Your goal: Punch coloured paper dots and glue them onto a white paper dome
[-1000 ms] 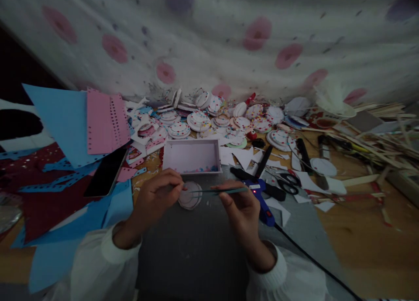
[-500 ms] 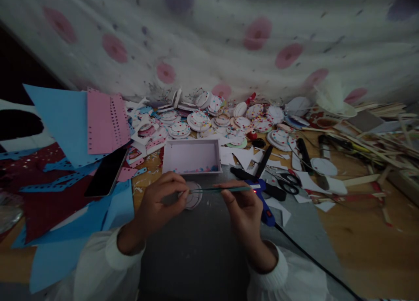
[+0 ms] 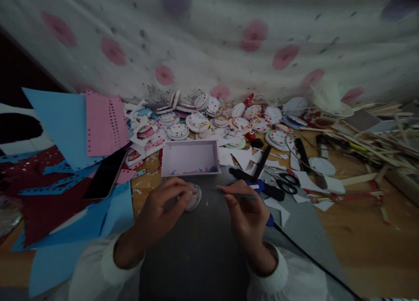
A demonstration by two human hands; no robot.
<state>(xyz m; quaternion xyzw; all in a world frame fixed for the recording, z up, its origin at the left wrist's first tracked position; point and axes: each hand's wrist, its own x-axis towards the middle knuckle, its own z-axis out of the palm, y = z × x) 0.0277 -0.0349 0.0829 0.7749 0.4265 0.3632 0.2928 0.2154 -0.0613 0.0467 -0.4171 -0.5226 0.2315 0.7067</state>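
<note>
My right hand is closed around a pair of thin tweezers, whose tips point left over the grey mat. A round white paper disc lies on the mat, partly covered by my left hand. The thumb and index finger of that hand are pinched together above the disc; what they hold, if anything, is too small to make out. Just beyond, a shallow white box contains small pink and blue dots along its near side.
Behind the box, several dotted paper discs are heaped. A blue glue gun and black scissors lie to the right, with wooden sticks farther off. On the left are a phone, pink card and blue sheets.
The tweezers' tips have pulled away to the right from my left fingers, leaving a gap. My right hand has shifted slightly right; my left hand stays at the disc.
</note>
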